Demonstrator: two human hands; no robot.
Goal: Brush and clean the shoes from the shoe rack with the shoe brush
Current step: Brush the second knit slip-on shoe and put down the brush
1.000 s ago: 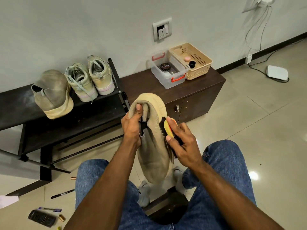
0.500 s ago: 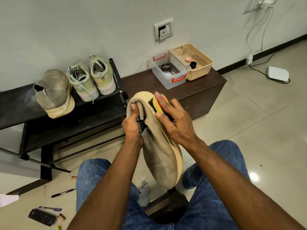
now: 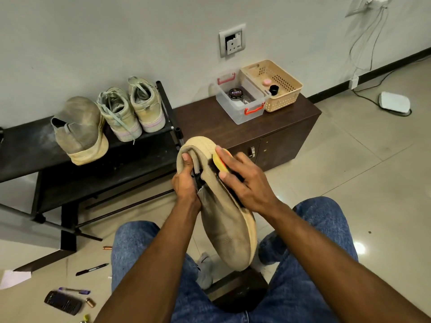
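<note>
Shoe rack (image 3: 98, 159) holds three shoes (cabinet (image 3: 275, 127) beside).

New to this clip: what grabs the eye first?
Centre frame, the left hand grips the collar of a tan knit slip-on shoe held over the denim-clad lap, while the right hand presses a yellow-backed shoe brush against its side. Behind on the left, a black metal shoe rack carries the matching tan shoe and a pair of pale lace-up sneakers.
</note>
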